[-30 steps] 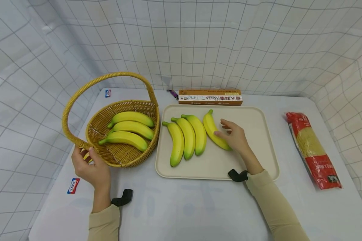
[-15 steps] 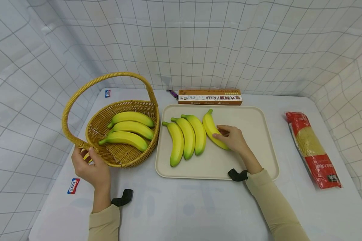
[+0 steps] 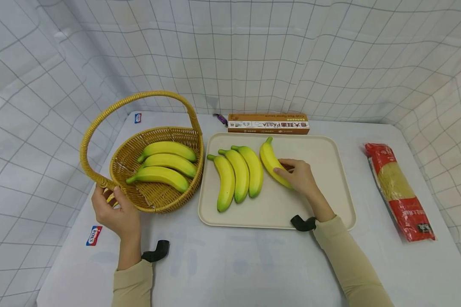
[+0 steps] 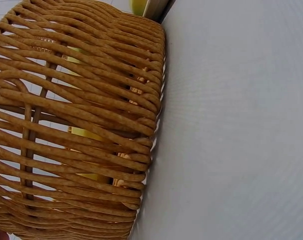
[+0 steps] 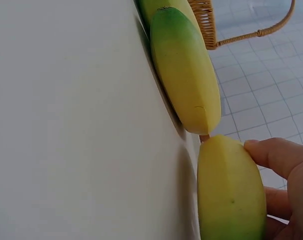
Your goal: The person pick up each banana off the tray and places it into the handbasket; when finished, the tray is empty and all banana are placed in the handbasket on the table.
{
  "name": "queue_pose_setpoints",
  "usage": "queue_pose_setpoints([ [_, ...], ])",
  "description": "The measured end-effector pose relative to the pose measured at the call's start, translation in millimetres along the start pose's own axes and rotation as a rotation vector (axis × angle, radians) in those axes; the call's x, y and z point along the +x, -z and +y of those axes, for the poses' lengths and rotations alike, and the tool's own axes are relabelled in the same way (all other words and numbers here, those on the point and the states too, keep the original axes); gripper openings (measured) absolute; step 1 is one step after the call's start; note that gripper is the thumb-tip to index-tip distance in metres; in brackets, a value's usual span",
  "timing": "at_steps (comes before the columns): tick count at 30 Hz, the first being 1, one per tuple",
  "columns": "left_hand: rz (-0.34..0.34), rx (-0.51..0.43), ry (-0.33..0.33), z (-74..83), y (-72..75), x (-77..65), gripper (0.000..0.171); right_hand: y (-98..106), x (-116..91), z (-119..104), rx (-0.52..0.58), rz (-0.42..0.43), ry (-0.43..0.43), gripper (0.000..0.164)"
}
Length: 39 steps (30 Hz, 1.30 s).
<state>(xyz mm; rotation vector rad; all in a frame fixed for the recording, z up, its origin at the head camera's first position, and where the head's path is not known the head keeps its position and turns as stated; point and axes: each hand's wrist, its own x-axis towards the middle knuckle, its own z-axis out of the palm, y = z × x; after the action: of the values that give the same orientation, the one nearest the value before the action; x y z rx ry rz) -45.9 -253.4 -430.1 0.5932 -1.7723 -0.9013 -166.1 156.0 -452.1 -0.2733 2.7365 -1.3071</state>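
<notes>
My left hand (image 3: 117, 213) grips the wicker basket (image 3: 169, 209) where its tall handle (image 3: 85, 149) meets the near left rim. Inside the basket lie 3 bananas (image 3: 165, 149), side by side. In the left wrist view the woven wall (image 4: 81, 115) fills the left half. My right hand (image 3: 301, 177) pinches a banana (image 3: 269, 158) by its middle, thumb on the near side and fingers on the far side. The right wrist view shows this banana (image 5: 231, 190) with a shadow gap between it and the tray. Another 3 bananas (image 3: 236, 175) lie in a row on the tray's left half.
The cream tray (image 3: 315, 149) stands right of the basket. Behind it lie a pasta box (image 3: 269, 124) and a small purple-wrapped piece (image 3: 220, 120). A red and yellow packet (image 3: 399, 192) lies at the right. Hanging gridded cloth (image 3: 253, 55) encloses the table.
My right hand's fingers have closed round the single banana, and that banana has shifted slightly up and right. My left hand stays on the basket, which has not moved.
</notes>
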Motion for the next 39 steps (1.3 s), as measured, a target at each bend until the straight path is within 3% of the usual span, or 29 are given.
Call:
queue_pose_setpoints([
  [9,-0.002,0.004,0.004,0.7,0.7,0.5,0.031,2,-2,-19,0.011,0.088,0.118,0.039],
  [20,-0.003,0.017,0.004,-1.0,1.7,1.4,0.031,-13,2,-79,0.067,0.008,0.282,0.039],
  [32,-0.012,0.016,0.024,-9.5,0.3,1.3,0.032,-75,15,-163,0.057,-0.160,0.506,0.040],
  [39,-0.014,0.025,0.020,-12.5,-0.5,0.4,0.032,-119,24,-201,-0.027,-0.296,0.557,0.042],
])
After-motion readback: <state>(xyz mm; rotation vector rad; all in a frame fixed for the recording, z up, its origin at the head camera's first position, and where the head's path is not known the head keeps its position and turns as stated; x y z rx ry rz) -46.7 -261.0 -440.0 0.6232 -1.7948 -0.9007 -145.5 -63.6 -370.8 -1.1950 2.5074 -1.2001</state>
